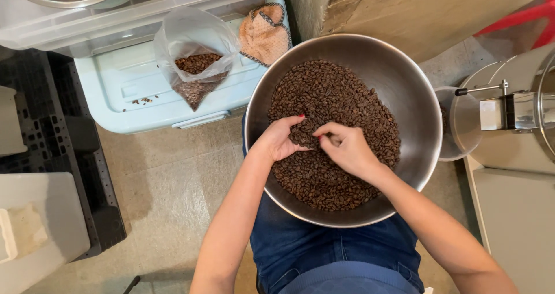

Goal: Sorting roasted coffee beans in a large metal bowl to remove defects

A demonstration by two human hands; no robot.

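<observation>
Two hands, left hand (279,141) and right hand (346,148), in one steel bowl (411,91) of coffee beans (338,97)

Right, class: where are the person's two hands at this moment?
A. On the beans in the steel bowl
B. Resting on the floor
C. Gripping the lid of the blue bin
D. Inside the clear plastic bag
A: the left hand and right hand both rest on the beans heaped in the bowl, while the bag sits untouched on the blue bin.
</observation>
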